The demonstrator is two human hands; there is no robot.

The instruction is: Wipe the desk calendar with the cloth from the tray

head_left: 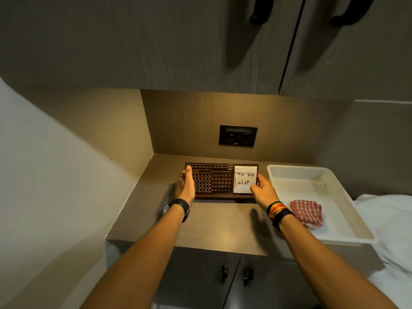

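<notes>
A dark brown desk calendar [220, 180] stands near the back of a small wooden counter, with a white "To Do List" note on its right part. My left hand [185, 185] grips its left end, thumb over the top edge. My right hand [263, 190] holds its right end by the note. A folded red-and-white checked cloth [307, 213] lies in the near part of a white tray [296, 175], just right of my right wrist.
The counter [214, 221] sits in a niche with a black wall socket [238, 136] behind the calendar. Overhead cupboards [200, 41] hang above, lower doors with black handles [236, 274] are below. White bedding [392, 219] lies at the right.
</notes>
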